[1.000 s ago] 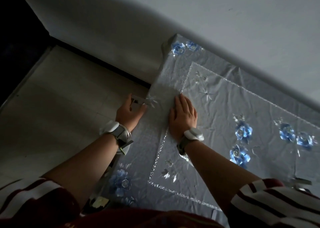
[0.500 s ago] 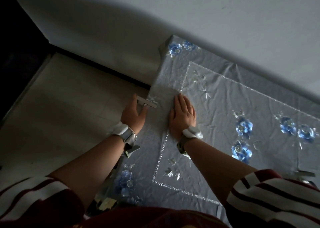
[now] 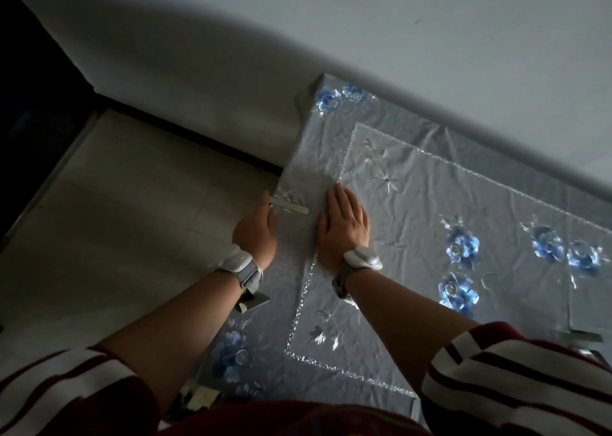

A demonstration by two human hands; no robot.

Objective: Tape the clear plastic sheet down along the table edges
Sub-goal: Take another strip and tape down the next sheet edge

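Dim room: pale wall [image 3: 364, 38] behind the table [image 3: 302, 104], tiled floor [image 3: 132, 220] to its left. Clear plastic sheet [image 3: 430, 187] lay over a blue-flower cloth [image 3: 462, 246], covering the top to the left edge. Right hand [image 3: 344, 227] lay flat on the sheet nr that edge, fingers straight. Left hand [image 3: 255, 233] was at the edge, touching the end of a tape strip [image 3: 288, 205] stuck across it; fingers hidden, grip unclear. Another strip [image 3: 584, 336] sat at the right. Table's far end met the wall; floor side open.
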